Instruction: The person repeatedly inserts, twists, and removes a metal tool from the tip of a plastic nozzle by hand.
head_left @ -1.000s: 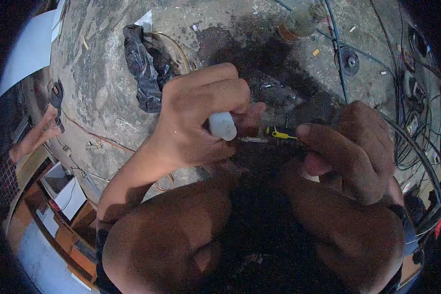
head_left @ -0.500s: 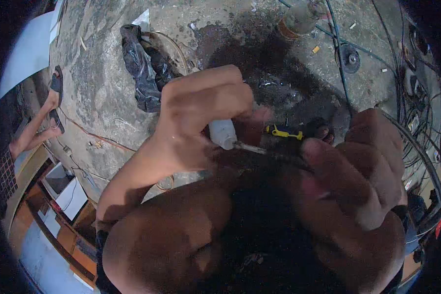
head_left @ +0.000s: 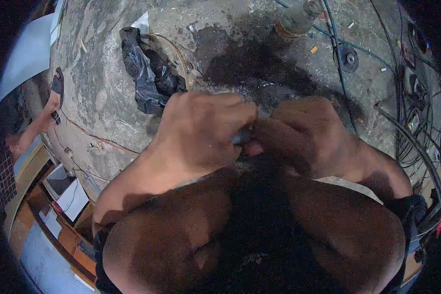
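Observation:
My left hand (head_left: 206, 132) is closed round a small whitish cylindrical piece (head_left: 240, 136); only a grey-blue bit of it shows between the fingers. Pressed close against it, my right hand (head_left: 304, 134) has its fingers curled at the same piece. What the right fingers grip is hidden, and both hands are somewhat blurred. They meet above my knees, over a wet dark patch (head_left: 259, 63) on the concrete floor.
A black plastic bag (head_left: 144, 73) lies beyond my left hand. Farther off are a glass jar (head_left: 299, 19), a dark disc (head_left: 349, 58) and hoses and cables (head_left: 414, 139) on the right. Another person's sandalled foot (head_left: 57, 90) and a wooden shelf (head_left: 41, 215) are at left.
My right hand has moved left and up to my left hand. The thin rod that ran from the white piece to the right fingers is hidden now, as is the yellow-and-black object.

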### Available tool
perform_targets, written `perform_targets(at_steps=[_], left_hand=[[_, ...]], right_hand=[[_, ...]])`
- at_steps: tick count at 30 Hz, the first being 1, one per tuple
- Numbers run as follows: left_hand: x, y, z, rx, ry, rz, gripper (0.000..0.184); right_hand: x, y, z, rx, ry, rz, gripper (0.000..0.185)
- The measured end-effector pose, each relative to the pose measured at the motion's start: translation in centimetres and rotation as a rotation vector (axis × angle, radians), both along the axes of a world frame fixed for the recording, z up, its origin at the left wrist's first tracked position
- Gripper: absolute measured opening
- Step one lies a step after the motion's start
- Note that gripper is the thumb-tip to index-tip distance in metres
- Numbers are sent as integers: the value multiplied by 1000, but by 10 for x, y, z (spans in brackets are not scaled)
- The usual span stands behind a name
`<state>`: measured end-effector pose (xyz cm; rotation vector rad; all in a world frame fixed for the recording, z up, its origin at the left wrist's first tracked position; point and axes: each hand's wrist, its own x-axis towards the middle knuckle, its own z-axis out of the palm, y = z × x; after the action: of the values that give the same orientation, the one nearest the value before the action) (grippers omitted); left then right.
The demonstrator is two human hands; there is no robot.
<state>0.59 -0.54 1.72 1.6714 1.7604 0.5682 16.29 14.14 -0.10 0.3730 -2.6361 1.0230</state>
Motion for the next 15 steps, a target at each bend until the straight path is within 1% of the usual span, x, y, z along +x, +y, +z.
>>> perform_targets(at_steps=[1, 2, 4, 6, 8, 10, 12, 13, 15], left_hand=[[0, -1, 0, -39, 47, -45, 28], [-1, -1, -2, -39, 91, -99, 23], [-7, -2, -12, -40, 189, -205, 14], [-39, -10, -26, 109, 157, -178, 11], [-100, -39, -52, -246, 756, -264, 11], [-121, -54, -36, -205, 685, -277, 8], [-111, -43, -26, -85, 579, -186, 11], [-102, -36, -23, -31, 526, -138, 13], [-78, -17, -22, 160, 244, 30, 27]], right_hand=[[3, 1, -2, -29, -54, 47, 19], [8, -4, -16, -112, -30, 46, 19], [12, -1, -25, -213, -21, 40, 18], [21, 16, -25, -215, -90, 33, 16], [37, 40, -21, -141, -238, 39, 14], [59, 54, -25, -90, -334, -28, 12], [74, 58, -34, -73, -327, -159, 11], [72, 56, -26, -48, -391, -187, 11], [59, 41, -19, -100, -349, -300, 10]])
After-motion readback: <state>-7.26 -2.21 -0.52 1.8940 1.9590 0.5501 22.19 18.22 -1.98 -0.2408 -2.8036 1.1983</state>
